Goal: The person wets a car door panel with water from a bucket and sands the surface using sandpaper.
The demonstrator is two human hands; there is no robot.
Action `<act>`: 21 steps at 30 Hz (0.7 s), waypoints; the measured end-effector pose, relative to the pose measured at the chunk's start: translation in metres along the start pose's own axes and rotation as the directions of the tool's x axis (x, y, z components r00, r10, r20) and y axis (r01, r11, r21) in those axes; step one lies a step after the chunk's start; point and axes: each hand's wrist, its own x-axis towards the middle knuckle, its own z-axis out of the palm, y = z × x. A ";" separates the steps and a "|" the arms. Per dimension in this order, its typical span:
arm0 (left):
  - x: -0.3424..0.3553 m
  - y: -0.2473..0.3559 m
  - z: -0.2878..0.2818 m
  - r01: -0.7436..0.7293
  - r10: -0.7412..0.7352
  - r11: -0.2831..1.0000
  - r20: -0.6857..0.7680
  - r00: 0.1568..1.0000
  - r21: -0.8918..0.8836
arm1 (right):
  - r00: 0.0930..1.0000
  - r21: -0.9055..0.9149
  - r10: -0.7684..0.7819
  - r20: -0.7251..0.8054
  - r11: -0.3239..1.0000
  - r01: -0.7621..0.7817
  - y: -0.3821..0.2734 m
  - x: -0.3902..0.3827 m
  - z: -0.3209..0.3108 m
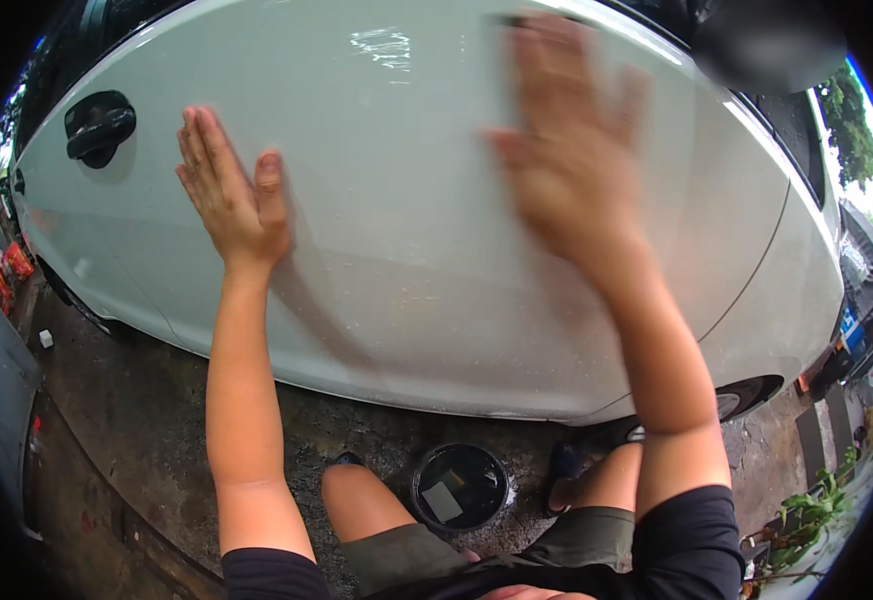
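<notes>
The fingers (201, 150) of the left hand (231, 195) lie flat and close together on the white car door (406, 230). They hold nothing. The thumb sticks up beside them, and the whole palm presses on the door. The fingers (556, 70) of the right hand (566, 150) are spread wide and also hold nothing. This hand is blurry. It is over the door, farther right and higher up, but I cannot tell if it touches the paint.

The car door fills most of the far side of the view. It is wet, with small drops on it. A black door handle (99, 127) sits at the far left of the door, well apart from the left hand. A bit of a dark tyre (746, 395) peeks out under the car on the right.

Near the person, on the wet ground (136, 430), stands a black bucket (459, 487). It is between the two bare knees, and something pale and square lies inside it. The person wears dark sleeves and green shorts (406, 555). A foot in a dark shoe (563, 465) is just to the right of the bucket. Green plants (806, 510) grow at the near right edge.
</notes>
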 end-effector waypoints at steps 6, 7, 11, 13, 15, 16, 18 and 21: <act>-0.003 0.001 0.008 0.027 -0.026 0.999 0.024 0.999 -0.021 | 0.879 -0.192 -0.476 0.018 0.861 0.470 -0.096 0.037 0.045; -0.005 -0.007 0.000 0.030 -0.030 1.000 0.026 0.999 -0.009 | 0.900 -0.093 -0.432 0.061 0.895 0.436 -0.080 0.026 0.035; -0.001 -0.007 -0.013 0.046 -0.046 0.999 0.003 0.999 0.020 | 0.969 -0.058 -0.043 0.244 0.997 0.059 0.075 -0.074 -0.029; -0.003 0.003 0.002 0.048 -0.048 0.999 -0.007 0.999 -0.010 | 0.992 -0.137 -0.009 0.124 0.990 0.026 0.154 -0.149 -0.038; -0.002 0.009 0.007 0.033 -0.033 0.999 -0.009 0.999 -0.009 | 0.997 -0.129 -0.014 0.070 0.991 0.023 0.161 -0.159 -0.036; -0.005 0.003 0.006 0.029 -0.029 1.000 -0.011 1.000 0.000 | 0.995 -0.128 0.000 0.102 0.992 0.013 0.136 -0.142 -0.026; -0.010 -0.002 0.003 0.035 -0.035 0.999 -0.012 0.999 -0.003 | 0.981 -0.126 -0.007 0.192 0.991 0.032 0.070 -0.092 -0.018; -0.005 -0.001 0.002 0.014 -0.014 1.000 -0.020 1.000 -0.010 | 0.953 0.033 -0.257 0.162 0.966 0.255 -0.032 -0.013 0.006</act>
